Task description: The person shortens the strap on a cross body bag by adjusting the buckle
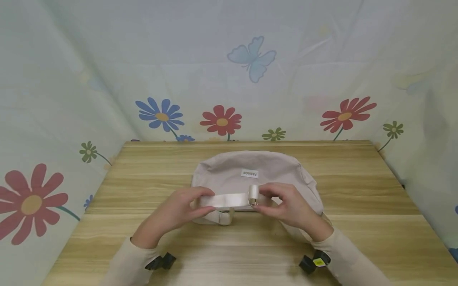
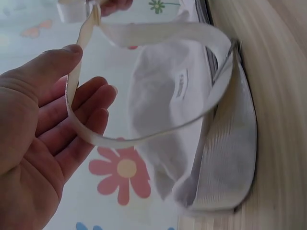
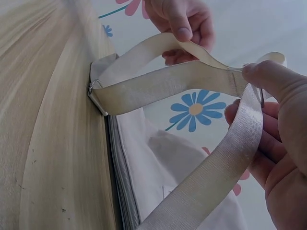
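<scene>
A pale pink fabric bag (image 1: 264,162) lies on the wooden table, its white label (image 1: 249,173) reading FASHION upside down. Above its near side, a cream webbing strap (image 1: 229,200) stretches between both hands. My left hand (image 1: 179,206) pinches the strap between thumb and fingers. At the other end, my right hand (image 1: 290,202) pinches it beside a metal slider buckle (image 1: 253,203), where a short loop of webbing stands up. In the right wrist view the strap runs back through a metal ring (image 3: 98,98) at the bag's edge, next to the zipper (image 3: 123,179).
The wooden table (image 1: 365,190) extends on both sides of the bag. Behind and beside it hangs a pale cloth backdrop (image 1: 200,59) printed with flowers and a butterfly. Black devices (image 1: 168,261) are worn at both wrists.
</scene>
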Action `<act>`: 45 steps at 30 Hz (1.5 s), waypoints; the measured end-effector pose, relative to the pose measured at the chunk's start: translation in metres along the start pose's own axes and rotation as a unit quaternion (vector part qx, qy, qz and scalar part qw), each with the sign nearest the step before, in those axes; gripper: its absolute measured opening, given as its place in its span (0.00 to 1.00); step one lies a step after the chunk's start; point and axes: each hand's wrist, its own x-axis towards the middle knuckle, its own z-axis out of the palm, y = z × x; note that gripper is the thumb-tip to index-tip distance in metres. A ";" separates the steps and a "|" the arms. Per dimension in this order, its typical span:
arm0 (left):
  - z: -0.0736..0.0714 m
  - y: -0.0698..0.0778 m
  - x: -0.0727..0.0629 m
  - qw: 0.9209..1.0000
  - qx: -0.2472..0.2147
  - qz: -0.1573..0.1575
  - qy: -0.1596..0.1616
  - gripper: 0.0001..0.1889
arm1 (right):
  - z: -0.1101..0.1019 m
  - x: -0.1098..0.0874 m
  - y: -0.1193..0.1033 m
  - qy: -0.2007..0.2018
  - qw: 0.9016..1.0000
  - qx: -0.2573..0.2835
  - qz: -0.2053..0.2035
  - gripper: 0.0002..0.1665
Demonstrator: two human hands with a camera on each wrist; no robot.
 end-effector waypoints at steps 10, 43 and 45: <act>-0.017 -0.020 -0.028 1.000 0.009 -0.005 0.021 0.22 | -0.005 -0.002 0.003 0.001 1.000 0.006 -0.005 0.25; 0.052 0.030 0.049 0.987 -0.158 0.012 0.006 0.19 | -0.005 0.006 -0.007 -0.030 0.999 -0.007 -0.044 0.30; 0.052 0.028 0.049 0.987 -0.161 0.014 0.012 0.19 | -0.008 0.003 -0.007 -0.030 0.999 -0.018 -0.038 0.30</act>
